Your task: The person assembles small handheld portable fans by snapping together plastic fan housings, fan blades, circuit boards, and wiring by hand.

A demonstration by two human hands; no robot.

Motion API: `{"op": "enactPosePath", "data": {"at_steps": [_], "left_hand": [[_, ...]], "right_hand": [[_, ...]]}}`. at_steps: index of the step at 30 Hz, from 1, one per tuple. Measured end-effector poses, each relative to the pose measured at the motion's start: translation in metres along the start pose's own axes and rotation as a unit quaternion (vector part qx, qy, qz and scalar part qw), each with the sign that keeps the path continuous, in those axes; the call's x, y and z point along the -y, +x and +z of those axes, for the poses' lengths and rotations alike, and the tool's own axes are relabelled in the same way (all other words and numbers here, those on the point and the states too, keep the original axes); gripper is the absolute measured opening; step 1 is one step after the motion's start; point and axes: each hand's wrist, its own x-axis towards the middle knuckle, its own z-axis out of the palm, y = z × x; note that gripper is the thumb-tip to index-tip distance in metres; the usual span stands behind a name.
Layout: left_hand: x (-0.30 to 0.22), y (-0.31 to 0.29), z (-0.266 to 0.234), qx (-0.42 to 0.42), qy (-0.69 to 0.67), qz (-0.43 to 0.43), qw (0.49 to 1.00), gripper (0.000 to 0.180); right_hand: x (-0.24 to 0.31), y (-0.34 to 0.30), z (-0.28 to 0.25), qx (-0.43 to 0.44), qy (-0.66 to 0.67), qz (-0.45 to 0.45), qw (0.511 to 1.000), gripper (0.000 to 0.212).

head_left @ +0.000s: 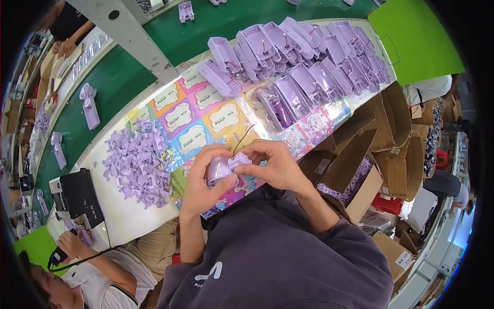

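Close in front of me, my left hand (196, 180) is wrapped round a rounded, cup-like lilac plastic part (218, 169). My right hand (278, 164) pinches a small blocky lilac piece (239, 160) between thumb and fingers, against the right side of the rounded part. A thin dark wire (242, 138) sticks up from between my hands. Whether the two pieces are joined cannot be made out. To the left lies a heap of small lilac plastic pieces (138, 162) on the white tabletop (118, 224).
Long lilac housings (324, 77) with wires stand crowded at the far right, over colourful printed sheets (206, 113). Beyond runs a green conveyor (200, 28) carrying lilac units (90, 107). Cardboard boxes (355, 175) stand at right. A person (108, 273) at lower left holds a corded black tool (60, 255).
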Motion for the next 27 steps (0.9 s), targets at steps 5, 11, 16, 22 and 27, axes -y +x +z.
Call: {"op": "enactPosePath", "data": {"at_steps": [5,11,16,22,27], "left_hand": [[0.003,0.004,0.017,-0.098,-0.015,-0.032,0.995,0.022],[0.000,0.006,0.018,-0.093,0.063,0.059,0.992,0.015],[0.002,0.003,0.017,-0.121,0.010,0.048,0.992,0.014],[-0.010,-0.002,0.015,-0.096,-0.041,0.097,0.990,0.012],[-0.017,0.010,0.016,-0.093,-0.053,0.054,0.993,0.012]], "right_hand": [[0.004,-0.001,0.006,-0.011,0.008,0.026,1.000,0.036],[-0.003,-0.002,0.000,0.011,0.080,0.001,0.997,0.039],[0.001,0.001,0.000,0.041,0.063,-0.062,0.995,0.036],[0.021,-0.010,-0.005,0.064,0.024,-0.098,0.993,0.031],[0.006,-0.001,-0.005,0.034,0.140,-0.063,0.987,0.033]]}}
